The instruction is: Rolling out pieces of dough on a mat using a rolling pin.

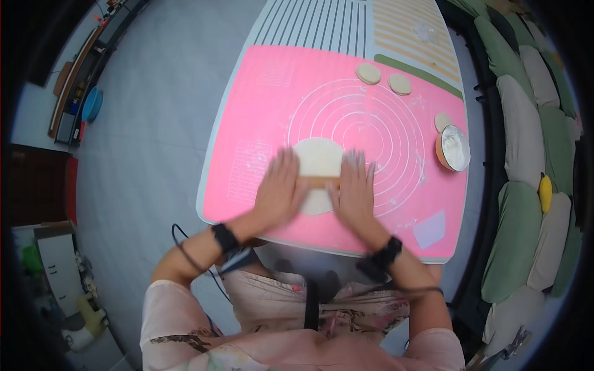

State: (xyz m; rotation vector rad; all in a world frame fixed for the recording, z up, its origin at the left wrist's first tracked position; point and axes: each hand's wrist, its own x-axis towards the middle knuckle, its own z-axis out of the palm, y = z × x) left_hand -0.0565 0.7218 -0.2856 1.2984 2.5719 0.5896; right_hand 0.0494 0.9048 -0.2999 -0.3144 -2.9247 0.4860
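A flattened sheet of dough [319, 155] lies on a pink silicone pastry mat [260, 106] printed with white circles. Across the dough runs a wooden rolling pin [319, 182], of which only the middle shows between my hands. My left hand [278, 188] presses on its left end, fingers stretched forward. On the other end rests my right hand [356, 190], its palm down and fingers extended. Both hands look slightly blurred, and they hide the pin's ends along with parts of the dough's sides.
Dough discs [368, 73] lie along the mat's far right. A bowl of white flour [455, 148] stands at the right edge beside another dough disc [443, 121]. A pale plastic scraper [429, 230] lies near the front right corner. A sofa with cushions [524, 125] lines the right side.
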